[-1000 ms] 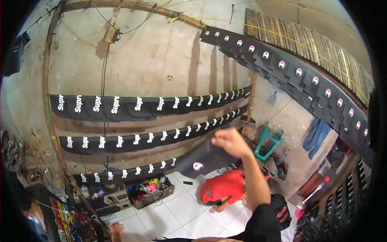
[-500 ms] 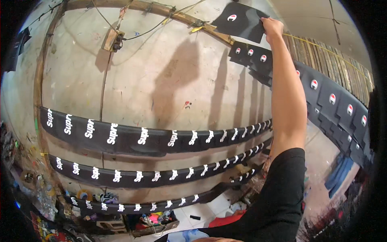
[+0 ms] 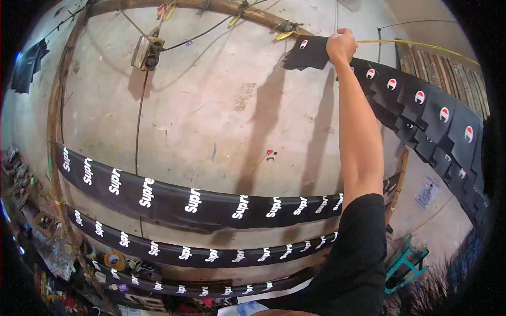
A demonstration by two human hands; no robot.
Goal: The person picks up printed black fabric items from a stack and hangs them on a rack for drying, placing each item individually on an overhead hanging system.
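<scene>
The right hand [image 3: 341, 46] is raised high overhead, its fingers [image 3: 337, 41] clenched around the top edge of a black cloth piece [image 3: 308, 52] that bears a small red-and-white oval mark; the grip sits at the cloth's upper right corner, right where a thin yellow line [image 3: 416, 44] runs off to the right of the knuckles. The cloth hangs down and to the left of the fist, limp and slightly creased, which suggests it is light, soft and floppy: it would fold or slide if pinched loosely, so the top hem, near a corner, looks like the sound place to hold it. Just right of the hand and below it, a row of like black pieces [image 3: 421, 105] already hangs overlapping along the line, trailing away toward the lower right. Above and left of the fist a wooden beam [image 3: 237, 8] curves across the top of the stained plaster wall [image 3: 211, 116], with an old electrical box [image 3: 146, 52] farther left. Well below the hand, past the bare forearm and black sleeve [image 3: 358, 253], three long black printed strips [image 3: 200, 203] stretch across the wall. A teal stool [image 3: 408, 263] stands at lower right. The left hand is out of sight.
</scene>
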